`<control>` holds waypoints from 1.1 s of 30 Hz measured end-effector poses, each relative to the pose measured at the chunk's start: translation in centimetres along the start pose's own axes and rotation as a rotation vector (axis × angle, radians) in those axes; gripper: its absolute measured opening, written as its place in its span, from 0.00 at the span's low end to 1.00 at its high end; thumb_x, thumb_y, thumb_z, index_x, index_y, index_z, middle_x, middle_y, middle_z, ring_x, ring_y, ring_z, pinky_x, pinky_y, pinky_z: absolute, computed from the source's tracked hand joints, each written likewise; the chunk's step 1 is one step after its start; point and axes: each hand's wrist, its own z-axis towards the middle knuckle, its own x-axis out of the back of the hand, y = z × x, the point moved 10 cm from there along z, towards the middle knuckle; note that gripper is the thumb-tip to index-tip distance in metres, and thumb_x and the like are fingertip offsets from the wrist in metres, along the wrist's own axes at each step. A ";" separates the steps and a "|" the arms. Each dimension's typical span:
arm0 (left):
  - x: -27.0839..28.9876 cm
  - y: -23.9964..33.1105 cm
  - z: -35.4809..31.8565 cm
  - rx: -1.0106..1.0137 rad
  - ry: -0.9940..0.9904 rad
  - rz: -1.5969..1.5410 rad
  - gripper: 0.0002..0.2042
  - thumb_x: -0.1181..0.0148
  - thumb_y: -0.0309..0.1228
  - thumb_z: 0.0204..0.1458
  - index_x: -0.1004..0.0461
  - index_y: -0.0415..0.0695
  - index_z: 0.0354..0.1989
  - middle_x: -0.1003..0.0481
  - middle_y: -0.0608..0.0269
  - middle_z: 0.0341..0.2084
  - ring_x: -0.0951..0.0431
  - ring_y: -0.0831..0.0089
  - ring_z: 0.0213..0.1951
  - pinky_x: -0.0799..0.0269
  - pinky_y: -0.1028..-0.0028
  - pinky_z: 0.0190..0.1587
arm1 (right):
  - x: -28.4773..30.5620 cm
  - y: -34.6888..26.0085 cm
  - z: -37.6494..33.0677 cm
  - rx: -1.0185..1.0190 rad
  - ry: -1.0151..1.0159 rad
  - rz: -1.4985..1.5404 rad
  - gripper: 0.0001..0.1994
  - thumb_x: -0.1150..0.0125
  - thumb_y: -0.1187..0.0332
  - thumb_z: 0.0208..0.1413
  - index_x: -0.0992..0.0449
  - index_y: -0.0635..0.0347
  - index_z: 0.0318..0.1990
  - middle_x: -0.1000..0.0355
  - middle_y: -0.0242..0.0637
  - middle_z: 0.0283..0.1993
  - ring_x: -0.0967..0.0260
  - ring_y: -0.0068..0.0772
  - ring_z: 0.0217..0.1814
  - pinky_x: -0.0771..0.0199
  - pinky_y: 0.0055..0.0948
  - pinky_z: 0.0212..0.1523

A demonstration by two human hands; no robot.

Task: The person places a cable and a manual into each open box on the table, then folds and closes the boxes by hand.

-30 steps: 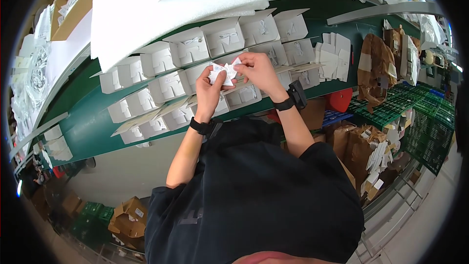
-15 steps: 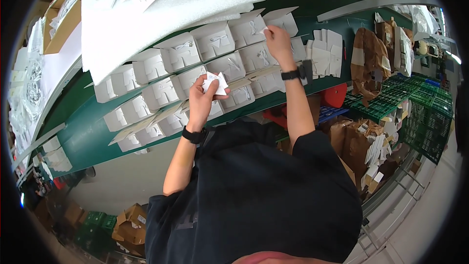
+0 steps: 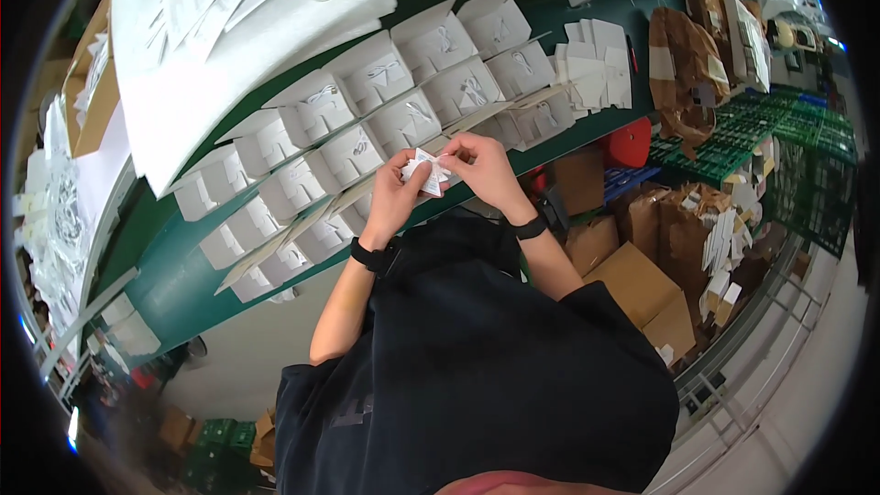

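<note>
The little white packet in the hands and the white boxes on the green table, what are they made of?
The small white packet, held between the left hand and right hand, looks like thin paper or plastic film; it crumples, but it's too small to tell which. The open white boxes look like matte folded cardboard, with flaps standing up at creased edges. The green table has a smooth, painted look.
</note>
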 end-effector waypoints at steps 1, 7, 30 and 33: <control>-0.4 -0.4 0.1 0.006 -0.010 0.006 0.11 0.46 0.29 0.71 0.26 0.34 0.53 0.17 0.55 0.41 0.13 0.68 0.38 0.13 0.70 0.40 | 0.8 1.6 -0.8 -0.058 0.064 0.128 0.10 0.35 0.68 0.66 0.21 0.66 0.47 0.23 0.29 0.30 0.27 0.17 0.31 0.27 0.22 0.33; -1.8 -2.8 0.5 0.091 -0.022 0.006 0.09 0.42 0.28 0.69 0.26 0.34 0.49 0.17 0.55 0.39 0.13 0.69 0.36 0.14 0.71 0.37 | 6.1 7.3 -4.6 -0.250 0.443 0.145 0.08 0.35 0.69 0.66 0.20 0.65 0.45 0.24 0.30 0.28 0.31 0.16 0.24 0.33 0.19 0.24; -6.4 -5.8 1.8 0.132 -0.219 0.159 0.10 0.38 0.28 0.68 0.25 0.32 0.48 0.18 0.60 0.31 0.16 0.75 0.28 0.22 0.77 0.28 | 3.8 7.6 -7.1 -0.163 0.362 0.603 0.07 0.36 0.70 0.65 0.22 0.66 0.39 0.25 0.29 0.29 0.31 0.15 0.25 0.31 0.20 0.20; -6.3 -5.5 2.0 0.106 -0.240 0.207 0.10 0.38 0.28 0.67 0.25 0.32 0.48 0.18 0.60 0.31 0.16 0.76 0.28 0.22 0.77 0.29 | 3.7 6.8 -6.9 -0.160 0.310 0.509 0.07 0.36 0.70 0.66 0.22 0.65 0.38 0.25 0.29 0.30 0.30 0.15 0.27 0.30 0.19 0.21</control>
